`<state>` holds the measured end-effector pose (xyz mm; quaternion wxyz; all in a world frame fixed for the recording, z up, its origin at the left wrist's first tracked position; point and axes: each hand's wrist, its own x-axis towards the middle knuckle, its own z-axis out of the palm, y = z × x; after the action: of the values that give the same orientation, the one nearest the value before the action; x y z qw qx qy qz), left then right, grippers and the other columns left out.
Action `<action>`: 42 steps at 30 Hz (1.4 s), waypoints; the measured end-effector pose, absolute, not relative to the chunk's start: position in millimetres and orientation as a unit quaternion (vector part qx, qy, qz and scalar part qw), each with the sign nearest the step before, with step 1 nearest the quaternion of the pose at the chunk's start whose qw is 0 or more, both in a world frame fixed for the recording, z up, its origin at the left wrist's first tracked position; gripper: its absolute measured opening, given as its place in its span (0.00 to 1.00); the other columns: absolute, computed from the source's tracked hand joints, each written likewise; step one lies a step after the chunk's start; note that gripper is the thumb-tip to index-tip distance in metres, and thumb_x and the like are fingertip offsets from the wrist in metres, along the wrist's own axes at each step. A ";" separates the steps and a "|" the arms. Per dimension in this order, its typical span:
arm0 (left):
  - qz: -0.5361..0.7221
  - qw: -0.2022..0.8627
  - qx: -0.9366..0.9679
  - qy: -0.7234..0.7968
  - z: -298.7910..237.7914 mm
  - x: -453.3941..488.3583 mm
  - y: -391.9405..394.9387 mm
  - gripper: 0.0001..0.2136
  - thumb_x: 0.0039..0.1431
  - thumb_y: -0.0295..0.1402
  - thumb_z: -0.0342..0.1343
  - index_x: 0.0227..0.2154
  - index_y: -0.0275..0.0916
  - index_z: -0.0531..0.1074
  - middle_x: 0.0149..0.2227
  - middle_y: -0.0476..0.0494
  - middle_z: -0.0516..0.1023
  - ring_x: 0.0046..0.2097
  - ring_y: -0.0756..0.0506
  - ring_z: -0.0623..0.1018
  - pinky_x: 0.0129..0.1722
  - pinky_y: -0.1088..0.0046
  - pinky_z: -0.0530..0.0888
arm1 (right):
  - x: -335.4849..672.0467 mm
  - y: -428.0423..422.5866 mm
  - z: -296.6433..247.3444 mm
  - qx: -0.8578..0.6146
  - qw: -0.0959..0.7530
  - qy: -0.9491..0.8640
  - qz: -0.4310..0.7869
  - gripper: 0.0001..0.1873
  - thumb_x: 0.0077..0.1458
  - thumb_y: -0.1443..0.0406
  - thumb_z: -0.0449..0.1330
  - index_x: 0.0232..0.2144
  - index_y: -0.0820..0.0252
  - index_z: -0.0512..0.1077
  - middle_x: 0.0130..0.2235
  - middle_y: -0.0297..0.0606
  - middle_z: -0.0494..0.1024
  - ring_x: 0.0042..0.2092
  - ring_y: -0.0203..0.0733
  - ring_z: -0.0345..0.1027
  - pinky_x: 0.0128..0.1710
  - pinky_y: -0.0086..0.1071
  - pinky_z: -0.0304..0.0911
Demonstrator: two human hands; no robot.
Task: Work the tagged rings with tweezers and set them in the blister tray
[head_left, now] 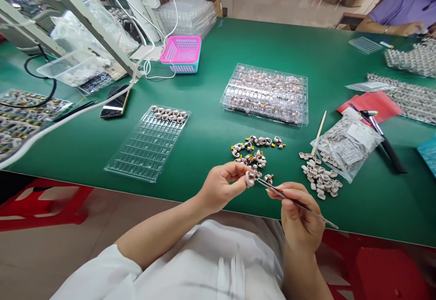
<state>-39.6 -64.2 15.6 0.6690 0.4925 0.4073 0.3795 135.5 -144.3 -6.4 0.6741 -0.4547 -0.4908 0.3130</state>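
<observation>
My left hand (218, 188) pinches a small beige curved earbud-like part (250, 180) between thumb and fingertips, just above the table's near edge. In my right hand (303, 218) is a pair of metal tweezers (322, 217), held slantwise, its tips at the beige part. Whether the tips grip a tiny piece is too small to tell. Right behind my hands lies a loose cluster of similar beige parts (260, 141) with yellow tabs. To the right is a pile of small beige caps (320, 179), beside a clear bag of the same caps (350, 143).
A clear slotted tray (136, 154), its far rows filled, lies left. Stacked filled trays (265, 93) stand behind the cluster. Around them are a phone (115, 102), a pink basket (180, 50), a black-handled tool (388, 147) and a wooden stick (320, 129). Another person (405, 7) sits far right.
</observation>
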 end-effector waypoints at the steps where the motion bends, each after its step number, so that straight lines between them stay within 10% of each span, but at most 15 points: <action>1: 0.379 0.667 0.494 0.409 15.7 -39.8 -64.4 0.07 0.54 0.30 0.62 0.36 0.33 0.77 0.31 0.44 0.80 0.31 0.50 0.78 0.35 0.77 0.76 | 134.8 -144.0 -6.3 -0.453 0.674 -0.491 0.315 0.10 0.63 0.69 0.57 0.43 0.52 0.75 0.42 0.41 0.75 0.41 0.45 0.75 0.36 0.43 0.81; 42: 0.339 0.644 0.542 0.420 18.2 -40.0 -65.5 0.07 0.54 0.30 0.61 0.34 0.32 0.78 0.28 0.44 0.79 0.29 0.51 0.74 0.31 0.78 0.72 | 139.7 -134.5 -14.1 -0.387 0.681 -0.469 0.409 0.10 0.62 0.69 0.59 0.42 0.53 0.78 0.39 0.40 0.78 0.40 0.44 0.77 0.37 0.42 0.79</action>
<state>-40.0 -65.5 18.2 0.6444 0.5415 0.4199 0.3394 139.7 -134.5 -14.1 0.6806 -0.3871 -0.4689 0.4088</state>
